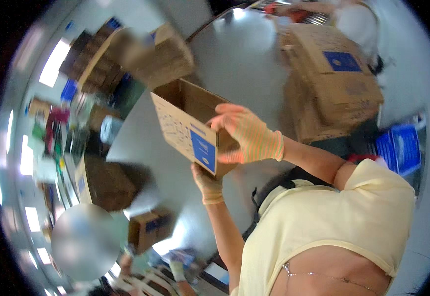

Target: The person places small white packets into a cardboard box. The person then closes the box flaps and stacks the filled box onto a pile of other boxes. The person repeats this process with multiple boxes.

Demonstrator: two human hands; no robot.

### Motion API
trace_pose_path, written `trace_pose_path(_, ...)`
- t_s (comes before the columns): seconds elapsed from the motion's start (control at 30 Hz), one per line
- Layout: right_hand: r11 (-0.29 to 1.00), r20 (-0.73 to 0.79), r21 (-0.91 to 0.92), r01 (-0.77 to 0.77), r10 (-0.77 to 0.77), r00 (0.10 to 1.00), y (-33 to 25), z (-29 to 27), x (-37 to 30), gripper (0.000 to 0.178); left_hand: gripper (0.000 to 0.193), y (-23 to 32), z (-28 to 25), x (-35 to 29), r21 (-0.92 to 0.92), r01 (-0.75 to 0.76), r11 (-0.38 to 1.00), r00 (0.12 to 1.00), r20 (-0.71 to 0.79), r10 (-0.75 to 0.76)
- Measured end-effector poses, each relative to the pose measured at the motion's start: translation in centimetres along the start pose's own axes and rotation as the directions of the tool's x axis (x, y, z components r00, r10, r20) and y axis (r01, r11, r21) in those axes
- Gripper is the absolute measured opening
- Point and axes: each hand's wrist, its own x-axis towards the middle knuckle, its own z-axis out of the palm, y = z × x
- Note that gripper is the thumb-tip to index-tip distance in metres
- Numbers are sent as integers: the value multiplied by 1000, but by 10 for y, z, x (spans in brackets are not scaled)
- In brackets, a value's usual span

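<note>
A brown cardboard box (178, 121), open at the top and tilted, hangs over the grey table. Its printed side carries a blue panel. My left hand (207, 186), in a pale knit glove, is closed on its lower edge, with most of the fingers hidden beneath it. At the box's near right end is my right hand (248, 134), in an orange and green striped glove. Its fingers bend over the rim and its thumb sits lower on the end panel. Part of the box's inside shows brown cardboard; its bottom is out of sight.
The grey table (234, 54) carries a large stack of cardboard boxes (331, 93) on the right. More boxes (173, 61) stand far left, another box (109, 185) at left, and a small box (148, 229) lower left. A blue crate (399, 148) sits right. Co-workers are at lower left and top right.
</note>
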Motion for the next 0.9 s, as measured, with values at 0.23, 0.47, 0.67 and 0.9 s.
trace_pose_path(0.23,938,744,316,-142,-152,651,-26,107,-22,59,51,-76,-112,-41,-293,14,956,882,-447,-150)
trace_pose_path(0.47,840,641,418,347,-543,542,38,171,-126,46,41,-57,-172,-100,521,-362,773,436,-638,635)
trace_pose_path(0.67,835,754,497,237,-551,358,48,161,-127,36,28,-22,-121,-108,867,195,-459,757,165,632)
trace_pose_path(0.9,937,518,321,139,-297,802,53,190,-153,35,24,-12,-109,-65,764,134,-631,841,248,480)
